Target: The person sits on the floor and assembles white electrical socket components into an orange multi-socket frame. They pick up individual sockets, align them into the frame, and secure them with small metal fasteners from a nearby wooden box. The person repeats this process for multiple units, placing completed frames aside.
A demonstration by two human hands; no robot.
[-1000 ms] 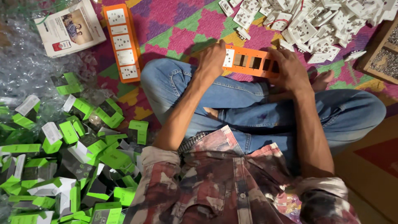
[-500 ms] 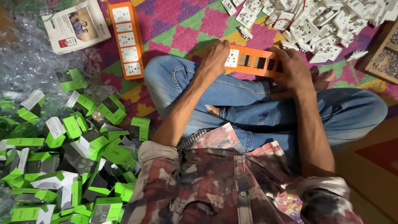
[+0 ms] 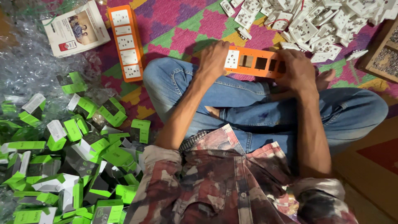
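Between the earlier frames and this one the orange frame point(image 3: 255, 62) is shifting slightly rightward across the knees, and the view is tilting with it; the hands are keeping their places at its ends.

Largest first: the rug point(image 3: 182, 29), a pink, green and purple patchwork, is carrying everything, with the person sitting cross-legged in jeans at its middle. Toward its left edge, green and white cartons point(image 3: 83, 149) are lying in a loose heap over crumpled clear wrap point(image 3: 29, 66), probably tossed aside once emptied. Along the top right edge, white sockets point(image 3: 315, 20) are piling up within easy reach. A finished orange strip point(image 3: 126, 41) with four white sockets fitted is lying near the top edge, just beside the left knee, and a leaflet point(image 3: 76, 29) is sitting at the top left corner.

On the lap, the frame is resting level across the shins, likely for steadiness. One white socket is sitting in its left opening; the other openings are showing empty. The left hand point(image 3: 213, 58) is clasping the left end, thumb side against that socket, seemingly pressing it home. The right hand point(image 3: 296, 70) is gripping the right end, bracing it.
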